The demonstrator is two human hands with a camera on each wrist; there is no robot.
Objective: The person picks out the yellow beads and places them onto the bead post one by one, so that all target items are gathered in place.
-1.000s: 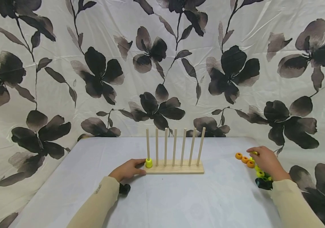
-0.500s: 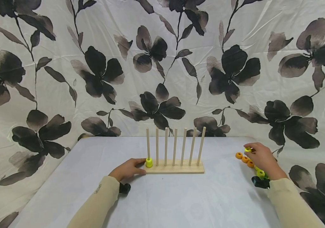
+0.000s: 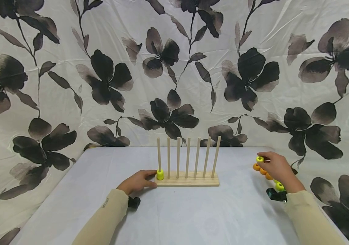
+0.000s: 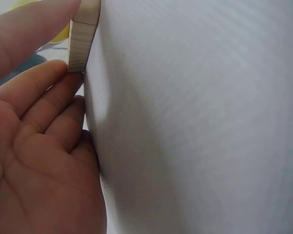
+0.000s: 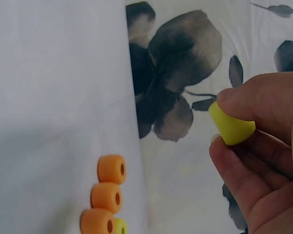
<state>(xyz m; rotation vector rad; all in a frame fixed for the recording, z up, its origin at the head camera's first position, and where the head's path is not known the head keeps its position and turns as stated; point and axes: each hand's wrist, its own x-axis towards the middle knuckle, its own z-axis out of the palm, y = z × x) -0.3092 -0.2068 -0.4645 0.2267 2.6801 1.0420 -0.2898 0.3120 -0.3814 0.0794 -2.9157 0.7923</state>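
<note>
A wooden peg rack (image 3: 189, 182) with several upright pegs stands mid-table. On its leftmost peg sits yellow beadwork (image 3: 160, 175); whether it is one bead or two stacked, I cannot tell. My left hand (image 3: 136, 183) holds the left end of the base, which the left wrist view shows as a wooden end (image 4: 83, 44) by the thumb and fingertips. Raised above the table at the right, my right hand (image 3: 277, 167) pinches a yellow bead (image 5: 232, 127) between thumb and fingers. Orange beads (image 5: 107, 196) lie in a line below that hand.
More yellow beads (image 3: 279, 186) continue the line towards me, partly hidden by the right hand. A white cloth covers the table (image 3: 192, 214). Behind it hangs a floral-patterned sheet (image 3: 205, 92). A black wrist camera (image 3: 276, 194) juts out under the right wrist.
My right hand has lifted a yellow bead from the line and carried it a little left. The left hand and the rack have stayed put.
</note>
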